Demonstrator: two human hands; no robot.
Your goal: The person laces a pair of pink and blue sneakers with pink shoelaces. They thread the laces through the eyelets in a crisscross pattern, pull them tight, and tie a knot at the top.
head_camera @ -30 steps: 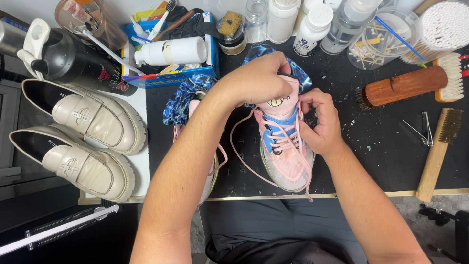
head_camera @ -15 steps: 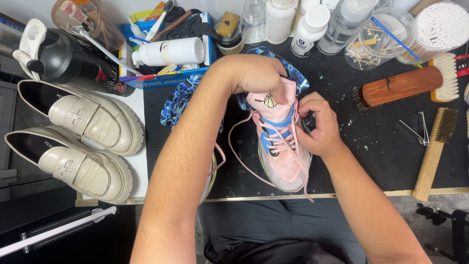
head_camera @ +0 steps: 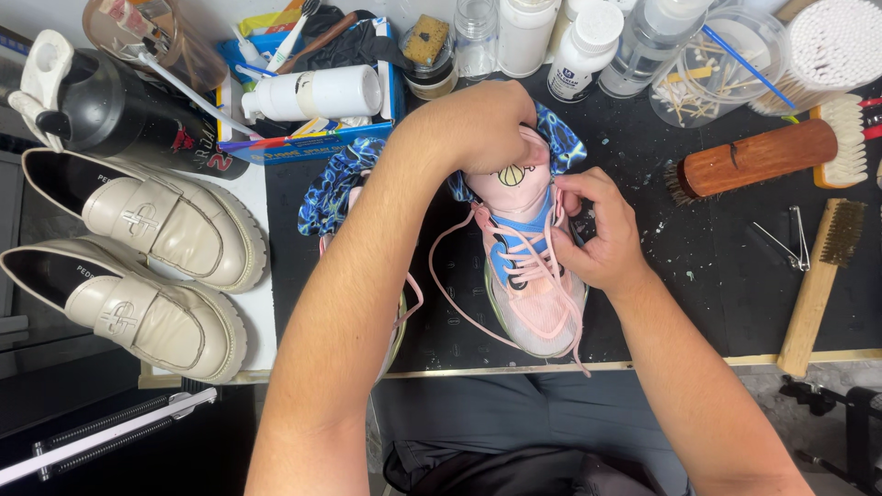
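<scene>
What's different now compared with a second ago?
Little. The left hand has slid a bit further over the tongue of the pink sneaker, now covering more of its top. The right hand still pinches the laces at the shoe's side, in nearly the same spot. The loafers, brushes and bottles have not moved.

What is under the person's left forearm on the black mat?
A second sneaker lies under the left forearm; only its blue patterned collar and a loop of pink lace show. The forearm covers the rest of it. The mat shows around it.
</scene>
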